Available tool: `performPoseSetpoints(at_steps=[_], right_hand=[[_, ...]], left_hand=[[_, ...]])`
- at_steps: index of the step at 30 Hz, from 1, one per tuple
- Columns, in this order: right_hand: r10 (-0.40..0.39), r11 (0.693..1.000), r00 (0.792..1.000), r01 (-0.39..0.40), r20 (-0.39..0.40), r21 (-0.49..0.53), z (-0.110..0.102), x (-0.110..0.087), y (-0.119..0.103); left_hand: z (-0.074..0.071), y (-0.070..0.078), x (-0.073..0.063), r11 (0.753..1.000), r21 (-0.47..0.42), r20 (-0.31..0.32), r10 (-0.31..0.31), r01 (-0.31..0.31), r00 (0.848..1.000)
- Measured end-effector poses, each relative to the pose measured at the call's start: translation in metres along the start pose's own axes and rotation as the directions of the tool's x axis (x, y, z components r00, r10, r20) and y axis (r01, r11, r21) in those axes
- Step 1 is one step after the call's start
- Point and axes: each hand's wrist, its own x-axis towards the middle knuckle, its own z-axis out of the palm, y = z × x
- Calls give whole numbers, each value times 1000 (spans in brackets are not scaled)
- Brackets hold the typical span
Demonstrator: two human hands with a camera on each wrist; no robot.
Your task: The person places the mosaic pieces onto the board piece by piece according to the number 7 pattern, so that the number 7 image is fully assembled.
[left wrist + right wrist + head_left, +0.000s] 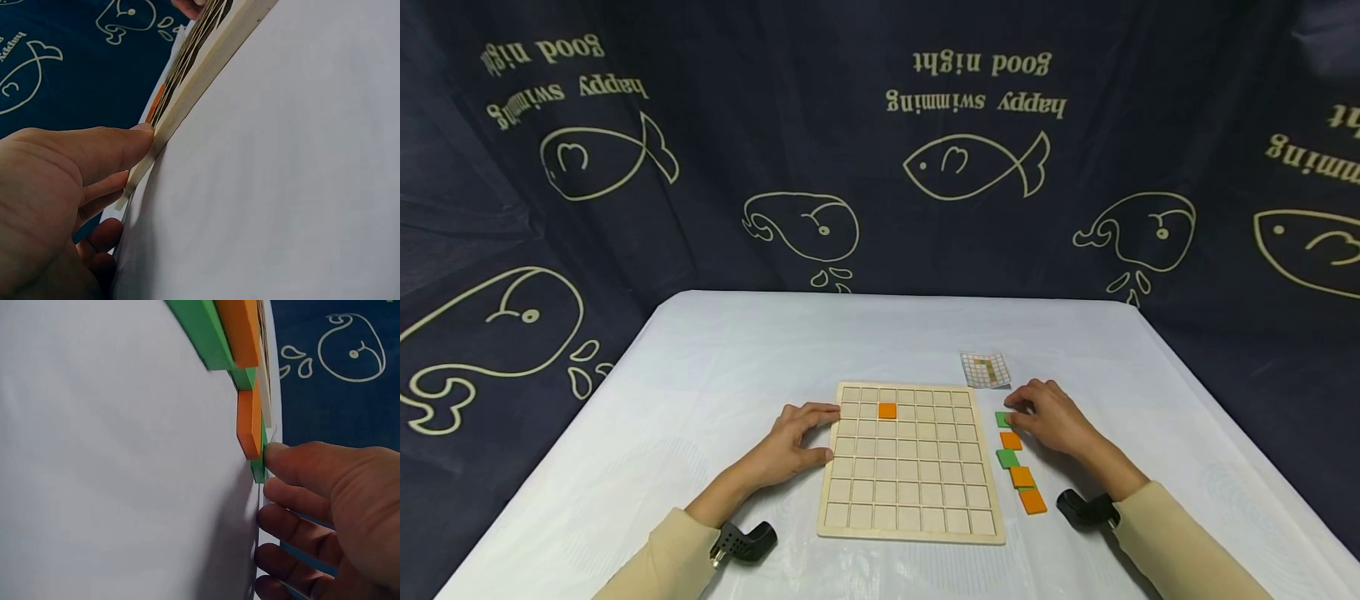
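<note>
Head view: white table (700, 375), wooden grid board (910, 462) centred, one orange tile (887, 410) set in its second row. Left hand (793, 446) steadies the board's left edge, fingers relaxed. Right hand (1051, 415), the nearer one, pinches the far green tile (1002, 419) topping the loose column right of the board.

I see a pale wooden grid board (910, 467) carrying one orange tile (887, 410). Right of the board lie green tiles (1007, 458) and orange tiles (1032, 501) on the white bench (737, 358). Beyond the board hangs a navy backdrop (715, 167) with cream fish outlines.
</note>
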Motion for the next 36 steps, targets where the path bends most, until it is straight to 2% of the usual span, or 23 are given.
performPoseSetpoints(at_steps=[8, 20, 36], right_hand=[[35, 999, 999, -36, 14, 15, 0, 5, 1], [9, 998, 999, -12, 44, 69, -1, -1, 4], [-15, 1000, 999, 14, 52, 24, -1, -3, 7]], left_hand=[[0, 1, 1, 1000, -1, 0, 0, 0, 1000], [0, 1, 0, 1000, -4, 2, -4, 4, 1000], [1, 0, 0, 1000, -10, 1, -5, 5, 1000]])
